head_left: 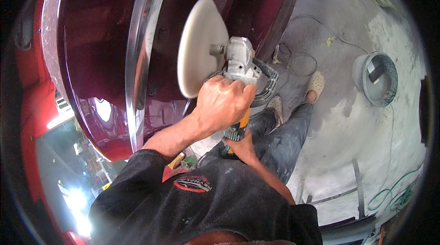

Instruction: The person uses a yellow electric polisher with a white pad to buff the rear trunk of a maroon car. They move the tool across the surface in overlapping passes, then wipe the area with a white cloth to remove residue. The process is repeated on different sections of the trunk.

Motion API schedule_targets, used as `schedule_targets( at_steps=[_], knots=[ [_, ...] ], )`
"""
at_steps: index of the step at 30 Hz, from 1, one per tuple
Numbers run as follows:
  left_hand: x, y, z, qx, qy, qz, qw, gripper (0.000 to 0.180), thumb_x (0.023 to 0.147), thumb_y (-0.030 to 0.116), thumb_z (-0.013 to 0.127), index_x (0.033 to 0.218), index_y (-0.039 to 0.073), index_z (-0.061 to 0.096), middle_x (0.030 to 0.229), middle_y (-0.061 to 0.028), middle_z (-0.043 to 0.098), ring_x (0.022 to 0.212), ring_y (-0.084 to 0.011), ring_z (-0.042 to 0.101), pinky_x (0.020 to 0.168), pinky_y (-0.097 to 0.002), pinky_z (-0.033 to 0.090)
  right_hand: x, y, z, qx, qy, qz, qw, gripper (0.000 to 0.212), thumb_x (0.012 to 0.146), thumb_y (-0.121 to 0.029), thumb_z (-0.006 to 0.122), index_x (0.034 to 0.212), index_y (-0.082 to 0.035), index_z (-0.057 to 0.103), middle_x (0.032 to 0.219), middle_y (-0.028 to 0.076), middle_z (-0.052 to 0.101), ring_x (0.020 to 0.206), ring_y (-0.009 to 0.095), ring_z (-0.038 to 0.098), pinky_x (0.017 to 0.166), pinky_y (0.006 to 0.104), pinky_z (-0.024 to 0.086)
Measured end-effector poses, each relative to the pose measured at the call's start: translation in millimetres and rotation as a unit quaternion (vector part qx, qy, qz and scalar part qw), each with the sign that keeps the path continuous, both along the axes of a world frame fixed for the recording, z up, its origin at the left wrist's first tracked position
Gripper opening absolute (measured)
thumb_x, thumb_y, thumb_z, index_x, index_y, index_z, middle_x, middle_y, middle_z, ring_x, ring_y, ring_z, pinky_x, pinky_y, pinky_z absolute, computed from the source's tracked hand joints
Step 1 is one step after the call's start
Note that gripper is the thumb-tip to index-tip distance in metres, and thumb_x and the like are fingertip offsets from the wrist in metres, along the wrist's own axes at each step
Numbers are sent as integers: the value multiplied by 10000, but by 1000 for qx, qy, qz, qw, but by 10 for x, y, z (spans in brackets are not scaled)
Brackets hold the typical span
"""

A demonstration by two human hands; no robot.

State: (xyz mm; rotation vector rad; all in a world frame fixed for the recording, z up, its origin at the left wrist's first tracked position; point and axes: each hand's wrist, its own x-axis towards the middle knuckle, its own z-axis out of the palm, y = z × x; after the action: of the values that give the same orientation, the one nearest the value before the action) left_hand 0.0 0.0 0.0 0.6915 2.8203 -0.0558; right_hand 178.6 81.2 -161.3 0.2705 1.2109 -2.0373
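I hold a rotary polisher with a silver metal head and a black and yellow body. Its large round white pad faces the dark red car panel; whether pad and paint touch, I cannot tell. The pad's surface looks smooth and smeared, as in spinning. My left hand is closed around the front of the polisher, just behind its metal head. Lower down, my right hand wraps the rear grip, with some of its fingers hidden behind the tool.
A bright chrome trim strip runs along the car. On the grey, stained floor a cable lies looped near my feet. A grey bucket stands to the right, a green hose coils at lower right, and a metal frame is nearby.
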Motion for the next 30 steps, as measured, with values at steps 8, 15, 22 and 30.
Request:
schedule_targets(
  at_steps=[8,15,22,30],
  knots=[
    [-142,178,-151,-40,26,-25,999,150,686,131,704,749,90,573,642,-93,623,588,-305,670,554,-448,533,-9,-1,-224,-45,-5,-21,999,737,688,-39,843,1329,0,481,1162,117,651,1081,226,642,959,383,511],
    [-899,507,-404,-102,51,-76,991,92,759,158,728,790,90,676,692,-126,694,666,-319,732,573,-444,580,-537,13,-172,-192,-139,-93,967,523,751,63,732,1224,-21,528,1012,67,670,864,188,673,764,348,567],
    [-1478,693,-308,-182,28,-112,977,247,869,299,763,938,65,808,813,-122,779,738,-288,760,656,-437,585,-1222,205,-35,-248,-148,-96,952,316,795,80,696,1047,-33,544,765,76,639,605,183,641,568,329,549],
    [-311,240,-421,-153,10,-103,983,121,791,201,763,888,130,747,745,-117,735,723,-314,754,646,-443,609,-39,-122,66,-257,-169,-92,947,180,797,36,669,944,-33,595,741,86,641,620,203,644,593,349,548]
  ],
)
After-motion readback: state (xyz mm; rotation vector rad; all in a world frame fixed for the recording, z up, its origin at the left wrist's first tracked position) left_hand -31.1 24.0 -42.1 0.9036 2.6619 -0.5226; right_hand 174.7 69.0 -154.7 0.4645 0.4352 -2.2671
